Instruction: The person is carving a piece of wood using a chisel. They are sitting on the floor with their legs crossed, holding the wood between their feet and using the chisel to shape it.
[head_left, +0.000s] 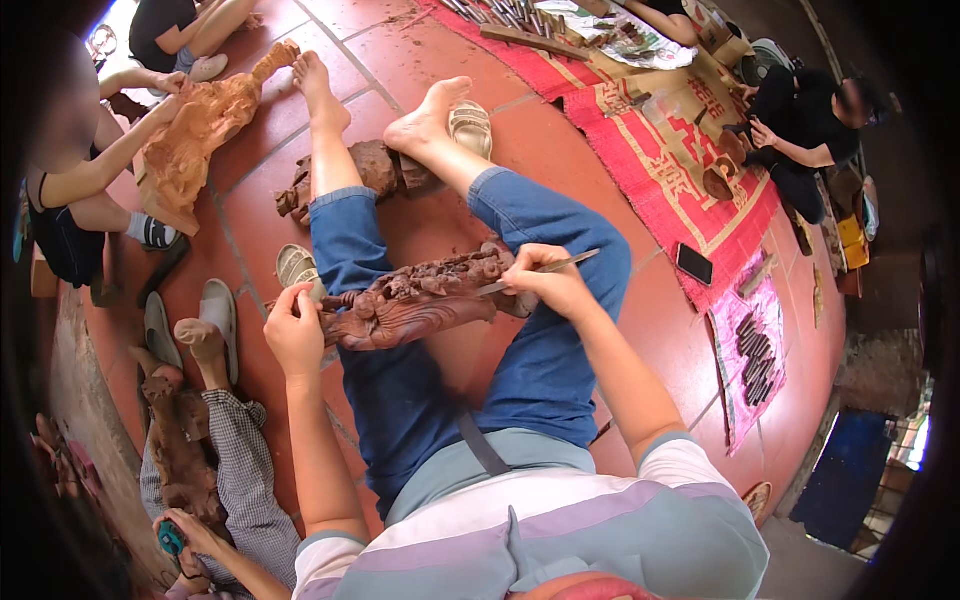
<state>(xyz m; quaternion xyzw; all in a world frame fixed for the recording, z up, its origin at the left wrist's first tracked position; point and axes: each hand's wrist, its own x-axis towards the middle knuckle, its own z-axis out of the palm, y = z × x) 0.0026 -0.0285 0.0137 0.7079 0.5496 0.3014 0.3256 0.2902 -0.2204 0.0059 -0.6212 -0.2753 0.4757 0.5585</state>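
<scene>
Across my thighs lies a dark reddish-brown wood carving (415,300), its top worked into knobbly relief and its near side cut in flowing grooves. My left hand (296,328) is closed at its left end, fingertips against the wood. Near the right end my right hand (545,278) is closed round a slim metal carving tool (568,262). One end of the tool sticks out to the right, and its other end points left onto the carving. The fingers hide the middle of the tool, so its exact kind cannot be made out.
My bare feet rest by a dark wood block (365,170) on the tiled floor. Co-workers sit at left and right, one with a pale wood carving (205,125). Rightward lie a red mat (640,170), a phone (694,264) and a pink cloth (735,400) with several dark tools.
</scene>
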